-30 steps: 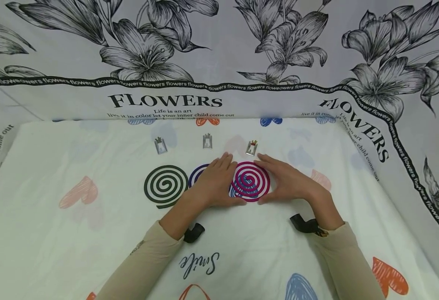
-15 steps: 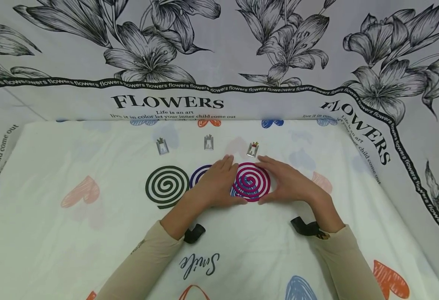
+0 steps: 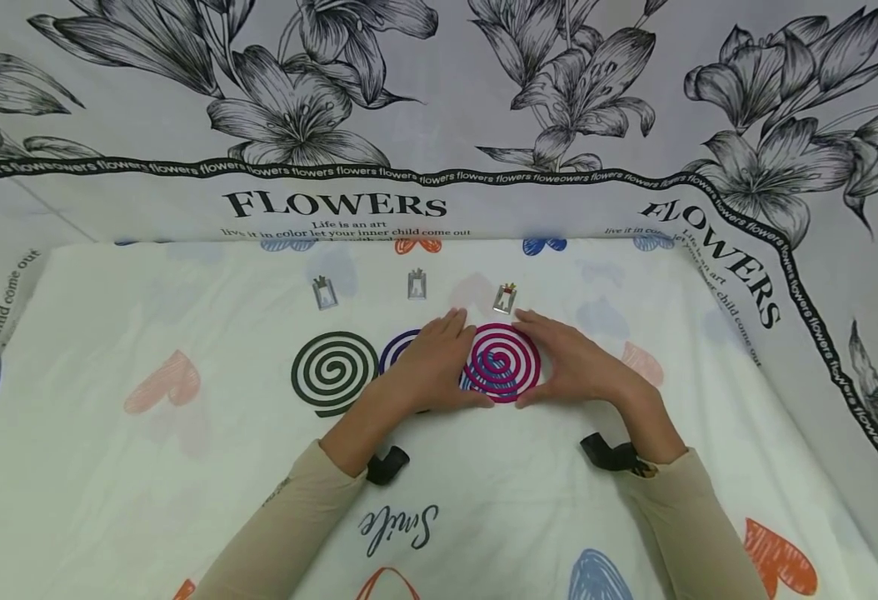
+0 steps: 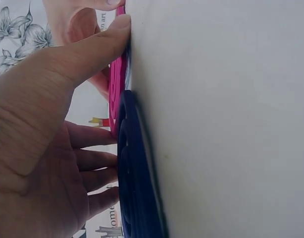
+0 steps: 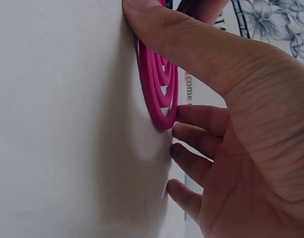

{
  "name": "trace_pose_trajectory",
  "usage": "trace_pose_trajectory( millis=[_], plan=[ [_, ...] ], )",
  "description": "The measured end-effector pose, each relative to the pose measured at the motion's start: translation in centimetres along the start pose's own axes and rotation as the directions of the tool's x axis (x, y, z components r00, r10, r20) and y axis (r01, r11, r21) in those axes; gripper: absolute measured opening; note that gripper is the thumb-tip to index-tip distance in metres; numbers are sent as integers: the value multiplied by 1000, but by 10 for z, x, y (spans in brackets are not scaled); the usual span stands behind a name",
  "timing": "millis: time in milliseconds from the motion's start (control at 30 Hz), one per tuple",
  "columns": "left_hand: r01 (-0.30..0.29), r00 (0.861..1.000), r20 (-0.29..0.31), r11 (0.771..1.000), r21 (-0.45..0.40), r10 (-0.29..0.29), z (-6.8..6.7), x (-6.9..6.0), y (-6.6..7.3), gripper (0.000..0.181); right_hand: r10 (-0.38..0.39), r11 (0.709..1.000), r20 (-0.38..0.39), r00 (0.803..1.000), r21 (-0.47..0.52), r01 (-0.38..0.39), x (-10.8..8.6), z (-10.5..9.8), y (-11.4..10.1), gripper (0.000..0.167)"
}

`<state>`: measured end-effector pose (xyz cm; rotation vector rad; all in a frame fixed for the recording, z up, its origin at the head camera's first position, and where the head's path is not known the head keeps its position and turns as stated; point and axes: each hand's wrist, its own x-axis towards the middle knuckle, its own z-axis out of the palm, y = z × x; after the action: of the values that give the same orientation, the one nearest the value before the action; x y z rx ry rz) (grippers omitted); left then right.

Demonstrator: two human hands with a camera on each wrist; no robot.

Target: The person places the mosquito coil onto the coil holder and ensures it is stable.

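Note:
A pink spiral (image 3: 501,363) lies flat on the cloth between the two hands. My left hand (image 3: 435,367) rests at its left edge, fingers extended, partly over a dark blue spiral (image 3: 394,346). In the left wrist view the left thumb touches the edge of the pink spiral (image 4: 114,99), and the fingertips reach the blue spiral (image 4: 134,173). My right hand (image 3: 577,360) curves loosely about the pink spiral's right edge, thumb and index fingertip at its rim; the right wrist view has its other fingertips on the cloth beside the pink spiral (image 5: 154,94). A dark green spiral (image 3: 334,372) lies at the left.
Three small metal frame-shaped pieces lie in a row behind the spirals: one at the left (image 3: 324,293), one in the middle (image 3: 417,284), one at the right (image 3: 505,298). The white printed cloth (image 3: 147,483) meets a flower-printed backdrop (image 3: 446,92).

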<state>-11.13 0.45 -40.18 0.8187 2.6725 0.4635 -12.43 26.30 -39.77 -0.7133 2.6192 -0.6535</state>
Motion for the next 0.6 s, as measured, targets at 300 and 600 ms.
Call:
trace_pose_trajectory(
  millis=[300, 600],
  plan=[
    [-11, 999, -48, 1000, -1, 11, 2, -1, -3, 111, 12, 1000, -19, 1000, 10, -11, 0, -2, -1, 116],
    [-21, 994, -110, 1000, -18, 18, -1, 1, -5, 109, 43, 998, -70, 997, 44, -40, 0, -5, -11, 111]
  ],
)
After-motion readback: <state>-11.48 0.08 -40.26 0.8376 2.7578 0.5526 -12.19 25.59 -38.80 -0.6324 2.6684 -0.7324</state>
